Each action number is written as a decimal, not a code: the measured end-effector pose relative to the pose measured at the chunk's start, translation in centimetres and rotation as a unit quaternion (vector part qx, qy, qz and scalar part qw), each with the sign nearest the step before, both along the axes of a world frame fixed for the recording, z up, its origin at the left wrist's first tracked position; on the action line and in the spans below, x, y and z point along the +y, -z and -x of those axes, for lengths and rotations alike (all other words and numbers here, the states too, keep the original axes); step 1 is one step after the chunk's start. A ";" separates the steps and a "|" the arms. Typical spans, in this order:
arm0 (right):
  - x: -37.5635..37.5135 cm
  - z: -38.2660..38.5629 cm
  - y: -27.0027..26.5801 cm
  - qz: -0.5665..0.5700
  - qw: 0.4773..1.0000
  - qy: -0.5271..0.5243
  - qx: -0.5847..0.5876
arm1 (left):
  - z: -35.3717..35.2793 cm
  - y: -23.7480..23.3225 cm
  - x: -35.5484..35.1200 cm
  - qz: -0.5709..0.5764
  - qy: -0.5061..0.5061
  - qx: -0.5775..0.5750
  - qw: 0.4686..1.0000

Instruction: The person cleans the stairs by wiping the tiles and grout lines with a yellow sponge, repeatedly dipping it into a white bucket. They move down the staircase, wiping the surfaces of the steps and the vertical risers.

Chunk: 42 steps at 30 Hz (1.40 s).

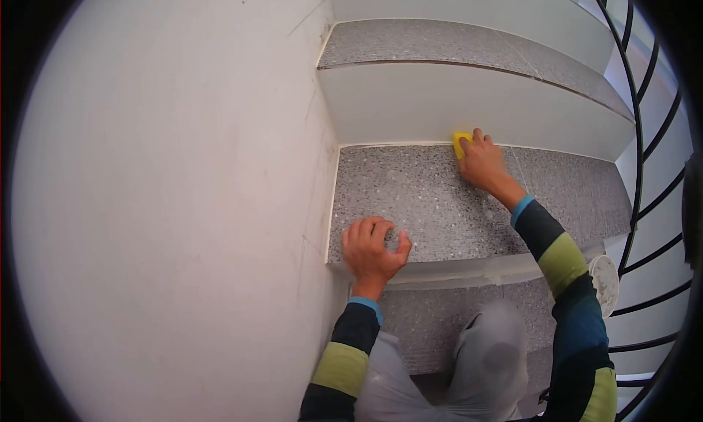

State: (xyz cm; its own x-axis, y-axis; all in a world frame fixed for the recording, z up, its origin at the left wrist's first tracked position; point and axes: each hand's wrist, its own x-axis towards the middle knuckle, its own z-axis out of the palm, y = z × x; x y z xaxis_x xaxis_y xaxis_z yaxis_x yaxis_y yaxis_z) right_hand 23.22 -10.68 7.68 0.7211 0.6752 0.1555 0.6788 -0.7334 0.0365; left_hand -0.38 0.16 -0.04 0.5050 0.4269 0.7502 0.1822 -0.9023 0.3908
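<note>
My right hand (483,161) grips a small yellow piece (461,144) that looks like a scraper. It meets the back of the speckled grey stair tread (410,195), at the seam with the white riser (417,103). A pale line (395,144) runs along that seam. Near the front left of the same tread, my left hand (372,252) rests with bent fingers and the thumb apart, holding nothing. The underside of the yellow piece is hidden by my right fingers.
A white wall (183,202) rises close on the left. Black curved railing bars (638,151) line the right side. A white round container (605,285) with whitish smears stands by my right forearm. My knee (494,356) is over the lower step (417,323).
</note>
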 end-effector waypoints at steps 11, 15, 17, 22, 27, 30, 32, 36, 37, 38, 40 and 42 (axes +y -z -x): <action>-0.9 1.8 2.5 -0.079 0.974 -0.206 0.055 | 0.2 -0.1 -0.1 0.016 0.016 0.027 0.999; -0.7 2.0 3.8 -0.121 0.971 -0.204 0.030 | 0.1 -0.3 0.0 0.078 0.014 0.038 0.996; -0.5 1.9 4.0 -0.129 0.969 -0.208 0.036 | 0.1 -0.5 0.1 0.089 0.008 0.060 0.994; -0.3 2.3 3.7 -0.152 0.967 -0.201 0.028 | 0.2 -1.2 0.2 0.099 -0.002 0.121 0.988; 1.2 3.0 2.0 -0.178 0.965 -0.172 0.083 | 0.0 -1.6 0.4 0.099 -0.012 0.174 0.980; 5.9 4.2 0.2 -0.255 0.931 -0.246 0.082 | -0.1 -2.1 0.5 0.104 -0.012 0.190 0.976; 10.2 4.7 0.0 -0.241 0.933 -0.249 0.093 | -0.1 -2.1 0.5 0.115 -0.021 0.200 0.973; 16.8 5.2 3.8 -0.245 0.930 -0.262 0.074 | -0.3 -2.1 0.8 0.128 -0.026 0.205 0.970; 17.5 5.5 3.9 -0.230 0.935 -0.267 0.048 | -0.2 -2.0 0.8 0.132 -0.024 0.210 0.968; 17.9 5.9 4.0 -0.228 0.936 -0.264 0.051 | -0.2 -1.9 0.8 0.128 -0.028 0.208 0.969; 18.3 6.4 3.0 -0.068 0.986 -0.146 0.038 | -0.5 -1.9 1.1 0.128 -0.030 0.206 0.970; 17.6 6.7 1.7 -0.086 0.984 -0.146 0.061 | -0.2 -1.7 1.0 0.141 -0.026 0.207 0.968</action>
State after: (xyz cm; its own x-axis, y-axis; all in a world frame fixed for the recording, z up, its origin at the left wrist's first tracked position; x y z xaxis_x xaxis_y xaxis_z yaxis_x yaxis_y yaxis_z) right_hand 16.49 6.91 6.02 0.5212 0.8273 0.2097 0.8528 -0.4954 -0.1650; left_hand -0.17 1.18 1.70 0.7094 0.6181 0.3386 0.4175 -0.7556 0.5048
